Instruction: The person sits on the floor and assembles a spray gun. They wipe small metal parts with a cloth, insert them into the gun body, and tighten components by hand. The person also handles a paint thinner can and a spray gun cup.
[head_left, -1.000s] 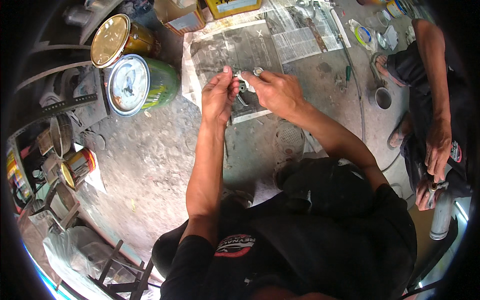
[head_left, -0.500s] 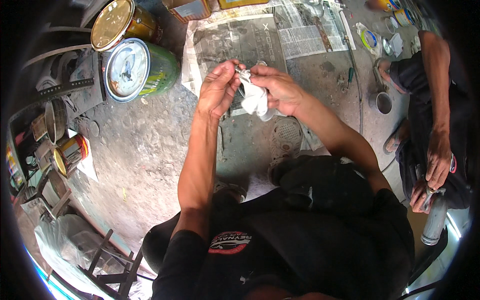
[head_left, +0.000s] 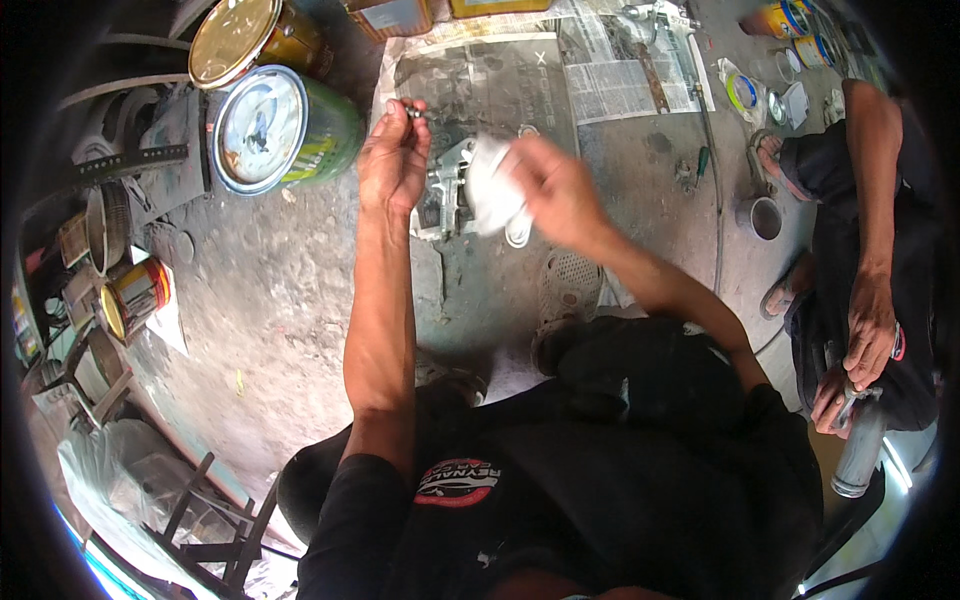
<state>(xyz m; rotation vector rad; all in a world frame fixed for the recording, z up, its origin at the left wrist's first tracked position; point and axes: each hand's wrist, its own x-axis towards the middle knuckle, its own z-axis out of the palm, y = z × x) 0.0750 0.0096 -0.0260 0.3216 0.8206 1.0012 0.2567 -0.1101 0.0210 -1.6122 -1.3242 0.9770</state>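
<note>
On my feed, the left hand (head_left: 394, 165) pinched a metal part (head_left: 414, 113) over the newspaper (head_left: 490, 85), probably keeping it exposed, while the right hand (head_left: 560, 195) clutched a cloth (head_left: 489, 188).

The floor (head_left: 260, 310) is of rough grey concrete, stained, with small debris scattered over it. Newspaper sheets (head_left: 610, 95) cover a part of it at the top. At the upper left stand 2 large cans, a gold can (head_left: 235, 42) and a green can (head_left: 325, 140). The left side is crowded, with a dark perforated bar (head_left: 130, 163); lower down, a dark frame (head_left: 185, 505) is near clear plastic sheeting (head_left: 115, 455). The light is palest on the left floor. A bright white strip (head_left: 898, 465) shines at the lower right.
</note>
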